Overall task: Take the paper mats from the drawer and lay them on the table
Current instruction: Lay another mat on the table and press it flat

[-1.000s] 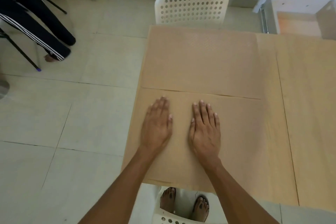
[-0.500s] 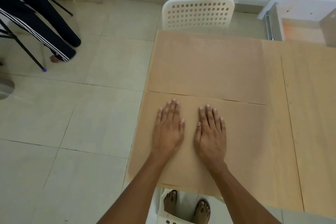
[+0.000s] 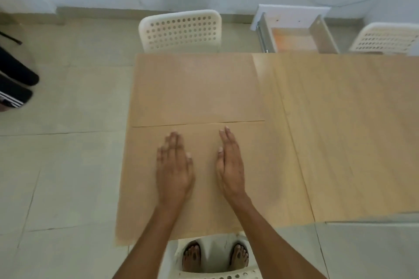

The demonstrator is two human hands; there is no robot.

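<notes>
Two brown paper mats lie edge to edge on the left end of the wooden table (image 3: 340,131). The far mat (image 3: 195,88) reaches the table's back edge. The near mat (image 3: 267,176) overhangs the front left corner a little. My left hand (image 3: 174,170) rests palm down on the near mat with fingers spread. My right hand (image 3: 230,163) is just beside it, tilted onto its outer edge, fingers straight, holding nothing. The open drawer (image 3: 294,39) shows beyond the table's far edge, its wooden bottom visible.
A white perforated chair (image 3: 181,29) stands at the far side, another (image 3: 387,38) at the far right. A white chair seat (image 3: 215,272) and my feet are under the front edge. Another person's dark trouser legs (image 3: 15,84) stand at the left on the tiled floor.
My hands have drawn apart on the near mat, and the right one has turned up onto its edge. The camera has tilted up, showing more of the wall and the drawer.
</notes>
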